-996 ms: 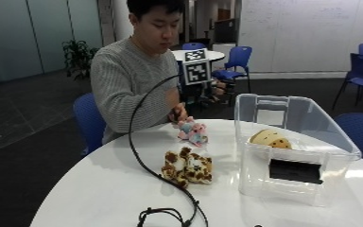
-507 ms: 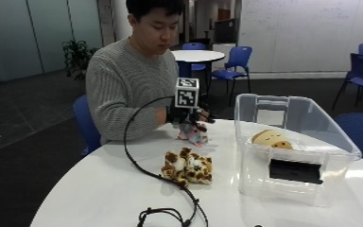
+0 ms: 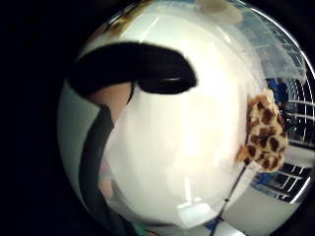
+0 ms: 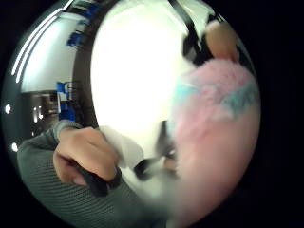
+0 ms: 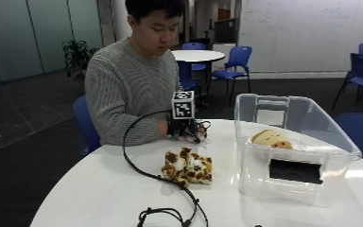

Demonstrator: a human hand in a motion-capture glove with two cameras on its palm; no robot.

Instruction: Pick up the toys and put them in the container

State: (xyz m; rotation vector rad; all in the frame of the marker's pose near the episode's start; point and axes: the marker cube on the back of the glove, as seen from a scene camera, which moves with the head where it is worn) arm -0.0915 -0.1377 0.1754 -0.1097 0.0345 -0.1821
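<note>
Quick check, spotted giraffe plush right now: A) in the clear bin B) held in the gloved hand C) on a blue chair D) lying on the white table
D: the giraffe plush lies on the white table, outside the clear bin; the gloved right hand is behind it, at a pink plush.

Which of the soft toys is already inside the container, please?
The tan, round-headed toy lies inside the clear container. The spotted giraffe lies on the table, and the pink toy is in the right hand.

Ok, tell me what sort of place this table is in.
Probably an office break area or cafeteria: several blue plastic chairs around another round white table, a potted green plant by glass wall panels, and a whiteboard wall behind.
</note>
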